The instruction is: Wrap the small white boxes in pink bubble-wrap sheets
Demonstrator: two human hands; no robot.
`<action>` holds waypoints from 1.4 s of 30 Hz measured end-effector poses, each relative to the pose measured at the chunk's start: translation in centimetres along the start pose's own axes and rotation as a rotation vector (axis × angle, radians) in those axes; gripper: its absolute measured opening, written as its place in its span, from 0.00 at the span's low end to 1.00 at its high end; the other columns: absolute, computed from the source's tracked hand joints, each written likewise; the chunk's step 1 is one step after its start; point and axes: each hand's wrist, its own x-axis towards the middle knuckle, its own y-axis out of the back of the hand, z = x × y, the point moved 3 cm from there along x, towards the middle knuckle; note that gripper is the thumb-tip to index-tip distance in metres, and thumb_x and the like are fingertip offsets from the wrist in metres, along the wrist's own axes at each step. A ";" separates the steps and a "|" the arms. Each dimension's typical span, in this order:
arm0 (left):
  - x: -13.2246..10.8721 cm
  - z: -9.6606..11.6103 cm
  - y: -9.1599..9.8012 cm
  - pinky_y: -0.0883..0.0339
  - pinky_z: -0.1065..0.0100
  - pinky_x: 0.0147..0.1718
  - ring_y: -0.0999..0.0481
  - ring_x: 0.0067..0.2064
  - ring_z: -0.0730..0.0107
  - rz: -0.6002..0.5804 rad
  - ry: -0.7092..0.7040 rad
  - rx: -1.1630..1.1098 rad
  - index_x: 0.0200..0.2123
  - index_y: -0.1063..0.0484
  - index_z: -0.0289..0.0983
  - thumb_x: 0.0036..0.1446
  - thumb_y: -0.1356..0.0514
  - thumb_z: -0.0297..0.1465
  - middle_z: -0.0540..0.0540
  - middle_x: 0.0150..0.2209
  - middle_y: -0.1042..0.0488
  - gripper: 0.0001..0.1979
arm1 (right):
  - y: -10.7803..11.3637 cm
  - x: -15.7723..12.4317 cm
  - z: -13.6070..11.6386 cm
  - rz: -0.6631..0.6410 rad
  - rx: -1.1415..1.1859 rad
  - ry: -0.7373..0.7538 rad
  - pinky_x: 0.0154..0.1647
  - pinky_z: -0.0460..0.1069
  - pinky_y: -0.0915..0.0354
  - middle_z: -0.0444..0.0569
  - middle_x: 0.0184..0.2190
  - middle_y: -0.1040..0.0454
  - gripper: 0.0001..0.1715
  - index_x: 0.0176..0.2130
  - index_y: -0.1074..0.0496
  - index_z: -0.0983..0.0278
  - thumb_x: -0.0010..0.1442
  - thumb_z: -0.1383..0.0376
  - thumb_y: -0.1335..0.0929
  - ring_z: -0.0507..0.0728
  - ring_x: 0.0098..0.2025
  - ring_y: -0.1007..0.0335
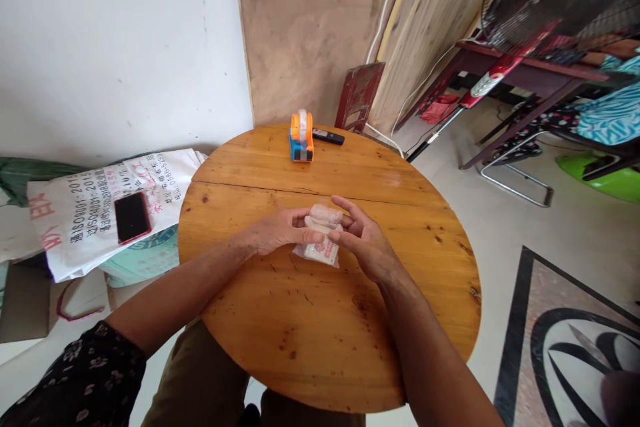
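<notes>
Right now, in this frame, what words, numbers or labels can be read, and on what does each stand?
"ISO9001": black print, on two lines of the white sack; the digits after it and the Chinese characters around it are too blurred.
Large red characters at the sack's edge: cut off, unreadable.
Red print on the small packet held by the left hand and right hand: too small.
Label on the fan pole: blurred.
</notes>
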 end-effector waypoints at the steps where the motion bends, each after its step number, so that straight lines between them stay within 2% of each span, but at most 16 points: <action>1: 0.0 -0.1 -0.2 0.32 0.66 0.46 0.23 0.43 0.66 -0.003 0.010 -0.037 0.50 0.25 0.36 0.42 0.25 0.40 0.42 0.45 0.22 0.32 | -0.1 0.0 0.0 0.003 -0.013 -0.002 0.49 0.57 0.28 0.53 0.47 0.21 0.51 0.63 0.40 0.60 0.46 0.55 0.22 0.63 0.49 0.24; 8: 0.4 -0.7 -0.1 0.31 0.63 0.46 0.21 0.42 0.65 0.082 0.030 -0.213 0.49 0.25 0.34 0.42 0.26 0.31 0.39 0.45 0.22 0.28 | -0.1 -0.2 -0.2 0.108 -0.175 0.122 0.51 0.58 0.31 0.55 0.50 0.23 0.45 0.63 0.40 0.59 0.52 0.48 0.26 0.63 0.51 0.26; 12: 0.6 -0.6 0.4 0.30 0.62 0.45 0.21 0.40 0.65 0.144 -0.002 -0.278 0.46 0.25 0.34 0.38 0.25 0.28 0.42 0.42 0.21 0.29 | 0.9 -0.5 -0.5 0.259 -0.308 0.246 0.53 0.57 0.33 0.54 0.50 0.25 0.32 0.55 0.32 0.59 0.56 0.49 0.28 0.62 0.52 0.28; 14: 0.6 -0.4 0.5 0.30 0.61 0.45 0.21 0.39 0.66 0.157 -0.014 -0.299 0.46 0.25 0.34 0.38 0.25 0.27 0.43 0.41 0.21 0.29 | 1.1 -0.6 -0.6 0.279 -0.399 0.281 0.52 0.56 0.34 0.53 0.49 0.24 0.24 0.49 0.28 0.59 0.58 0.49 0.29 0.61 0.50 0.29; 17: 0.5 -0.2 0.4 0.30 0.60 0.46 0.22 0.40 0.66 0.156 -0.012 -0.301 0.46 0.25 0.34 0.37 0.25 0.27 0.43 0.41 0.21 0.29 | 0.8 -0.6 -0.7 0.217 -0.512 0.343 0.52 0.56 0.35 0.52 0.53 0.27 0.20 0.46 0.26 0.58 0.60 0.49 0.31 0.61 0.52 0.30; 20: 0.4 -0.1 0.3 0.31 0.60 0.46 0.22 0.41 0.66 0.155 -0.009 -0.292 0.48 0.26 0.35 0.39 0.25 0.27 0.43 0.42 0.21 0.29 | 0.3 -0.5 -0.7 0.150 -0.577 0.401 0.56 0.58 0.38 0.52 0.58 0.31 0.20 0.47 0.25 0.57 0.60 0.49 0.31 0.63 0.59 0.35; 26: 0.4 -0.4 0.3 0.31 0.62 0.46 0.22 0.42 0.67 0.100 -0.029 -0.253 0.51 0.27 0.36 0.42 0.26 0.28 0.43 0.44 0.22 0.30 | -0.1 -0.3 -0.7 0.094 -0.608 0.373 0.65 0.60 0.45 0.52 0.62 0.34 0.19 0.47 0.23 0.55 0.59 0.49 0.30 0.64 0.66 0.42; 33: 0.3 -0.3 0.3 0.32 0.64 0.46 0.22 0.42 0.67 0.114 -0.045 -0.231 0.50 0.26 0.36 0.43 0.26 0.28 0.43 0.44 0.22 0.28 | -0.7 -0.4 -0.3 0.079 -0.577 0.353 0.66 0.62 0.47 0.52 0.60 0.32 0.21 0.49 0.26 0.55 0.58 0.49 0.29 0.65 0.66 0.43; 39: 0.1 -0.8 0.3 0.31 0.65 0.44 0.22 0.40 0.68 0.119 -0.019 -0.200 0.48 0.25 0.35 0.45 0.27 0.30 0.43 0.42 0.22 0.25 | -1.3 -0.2 -0.7 -0.009 -0.569 0.361 0.63 0.61 0.45 0.53 0.54 0.28 0.15 0.40 0.24 0.58 0.59 0.51 0.30 0.65 0.61 0.37; 42: 0.2 -0.7 0.4 0.31 0.65 0.43 0.22 0.39 0.69 0.135 -0.012 -0.232 0.47 0.25 0.35 0.43 0.27 0.30 0.44 0.41 0.22 0.25 | -1.1 -0.3 -0.5 0.018 -0.500 0.345 0.62 0.60 0.43 0.52 0.56 0.29 0.17 0.42 0.25 0.57 0.58 0.51 0.29 0.64 0.60 0.36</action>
